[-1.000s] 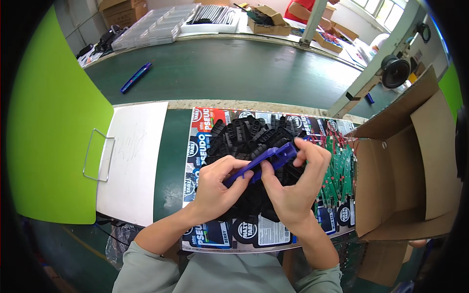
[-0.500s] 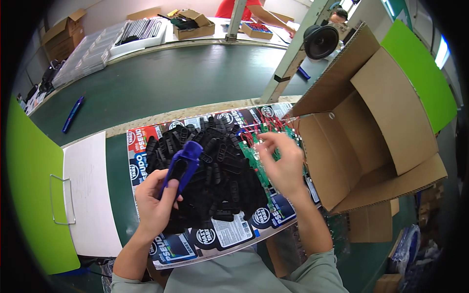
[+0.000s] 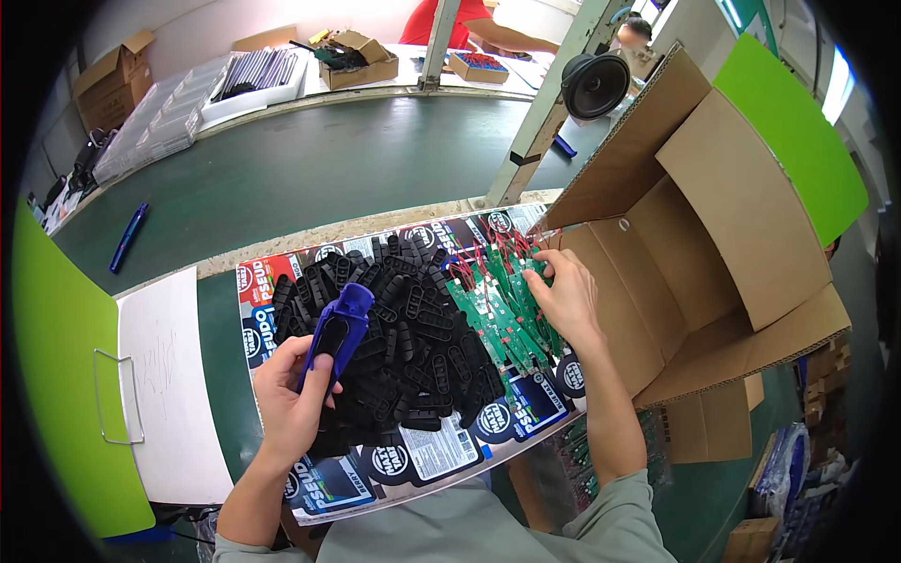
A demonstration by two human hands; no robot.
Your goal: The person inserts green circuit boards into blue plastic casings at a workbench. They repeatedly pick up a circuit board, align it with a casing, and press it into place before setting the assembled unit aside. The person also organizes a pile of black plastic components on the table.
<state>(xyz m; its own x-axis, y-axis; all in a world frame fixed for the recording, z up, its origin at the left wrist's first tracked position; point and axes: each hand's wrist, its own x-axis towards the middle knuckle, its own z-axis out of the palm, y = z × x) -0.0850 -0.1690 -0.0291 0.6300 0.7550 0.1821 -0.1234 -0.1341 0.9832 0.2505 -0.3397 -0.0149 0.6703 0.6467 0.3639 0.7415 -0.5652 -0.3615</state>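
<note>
My left hand (image 3: 289, 389) is closed around a blue plastic housing (image 3: 343, 324) with a dark oval pad on its face, held tilted above a heap of small black ribbed plastic pieces (image 3: 413, 328). To the right lies a pile of green circuit boards (image 3: 493, 305) with red wires at their far ends. My right hand (image 3: 570, 296) is at the right side of this pile, its thumb and fingers bent around a circuit board (image 3: 538, 272) among the wires. The fingers partly hide that board. Both piles lie on a printed cardboard sheet (image 3: 436, 450).
An open cardboard box (image 3: 638, 281) stands close by my right hand. At left is a green panel with a white sheet (image 3: 169, 385) and wire handle. A blue pen-like tool (image 3: 129, 237) lies on the green bench (image 3: 310, 155) beyond. A post carries a round speaker (image 3: 595, 86). Two people are farther back.
My right hand has moved right across the circuit boards, uncovering more of the pile. My left hand keeps hold of the blue housing, slightly lower. The whole view has shifted a little.
</note>
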